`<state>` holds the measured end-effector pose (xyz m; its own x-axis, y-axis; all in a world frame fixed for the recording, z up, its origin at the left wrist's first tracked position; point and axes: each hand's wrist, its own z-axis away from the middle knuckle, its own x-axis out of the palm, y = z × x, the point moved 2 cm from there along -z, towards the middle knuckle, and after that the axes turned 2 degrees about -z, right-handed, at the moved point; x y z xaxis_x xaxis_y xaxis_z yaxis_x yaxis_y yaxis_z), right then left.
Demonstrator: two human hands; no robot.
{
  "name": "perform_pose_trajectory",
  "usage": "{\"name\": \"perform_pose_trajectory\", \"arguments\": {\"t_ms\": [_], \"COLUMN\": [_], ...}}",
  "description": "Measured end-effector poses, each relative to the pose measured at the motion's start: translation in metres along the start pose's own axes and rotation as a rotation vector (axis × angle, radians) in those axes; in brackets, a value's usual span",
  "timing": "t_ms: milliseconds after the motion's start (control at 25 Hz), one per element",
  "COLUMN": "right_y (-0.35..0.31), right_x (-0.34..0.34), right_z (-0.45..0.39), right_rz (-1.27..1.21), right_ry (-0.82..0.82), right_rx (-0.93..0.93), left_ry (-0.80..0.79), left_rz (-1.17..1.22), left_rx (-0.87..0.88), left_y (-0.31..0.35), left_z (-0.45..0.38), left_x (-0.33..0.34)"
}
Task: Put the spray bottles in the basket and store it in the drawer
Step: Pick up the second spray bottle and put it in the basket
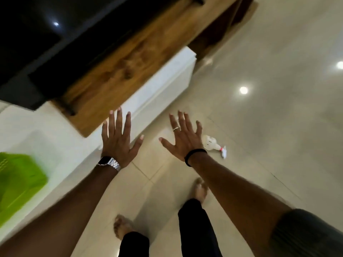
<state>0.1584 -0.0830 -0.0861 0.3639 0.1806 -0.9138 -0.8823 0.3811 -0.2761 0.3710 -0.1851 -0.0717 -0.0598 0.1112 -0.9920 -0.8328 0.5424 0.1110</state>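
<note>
A white spray bottle (213, 144) with a red-and-white trigger head lies on its side on the pale tiled floor (269, 127), just beyond the right wrist and partly hidden by it. The green basket (20, 180) stands at the left edge on a white surface (61, 134), well apart from the bottle. Above that surface runs a wooden panel (130, 62); whether it is the drawer front cannot be told. Both arms reach forward, palms down. Left hand (118, 143): fingers spread, grip released, holding nothing; a metal-band watch (109, 163) on the wrist. Right hand (182, 140): fingers splayed, grip released, empty; a ring (176, 128) on one finger, a black band (194, 156) at the wrist. Two bare feet show below on the floor.
</note>
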Motion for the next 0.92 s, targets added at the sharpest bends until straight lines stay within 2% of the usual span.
{"name": "perform_pose_trajectory", "arguments": {"t_ms": [200, 400, 600, 680, 800, 920], "right_y": [0.200, 0.309, 0.364, 0.375, 0.387, 0.394], "right_x": [0.035, 0.114, 0.209, 0.235, 0.278, 0.311], "right_z": [0.030, 0.055, 0.041, 0.029, 0.015, 0.007], "right_rz": [-0.050, -0.120, -0.195, -0.201, -0.217, -0.258], "right_ry": [-0.051, -0.147, -0.202, -0.209, -0.206, -0.232], "right_rx": [0.324, 0.505, 0.574, 0.569, 0.568, 0.602], "left_ry": [-0.107, -0.243, -0.361, -0.429, -0.627, -0.710], "left_rz": [0.061, 0.023, -0.123, -0.185, -0.318, -0.444], "left_rx": [0.208, 0.369, 0.574, 0.609, 0.642, 0.687], "left_y": [0.187, 0.296, 0.331, 0.339, 0.349, 0.353], "left_z": [-0.057, -0.066, -0.082, -0.097, -0.113, -0.117], "left_x": [0.089, 0.202, 0.330, 0.371, 0.431, 0.471]}}
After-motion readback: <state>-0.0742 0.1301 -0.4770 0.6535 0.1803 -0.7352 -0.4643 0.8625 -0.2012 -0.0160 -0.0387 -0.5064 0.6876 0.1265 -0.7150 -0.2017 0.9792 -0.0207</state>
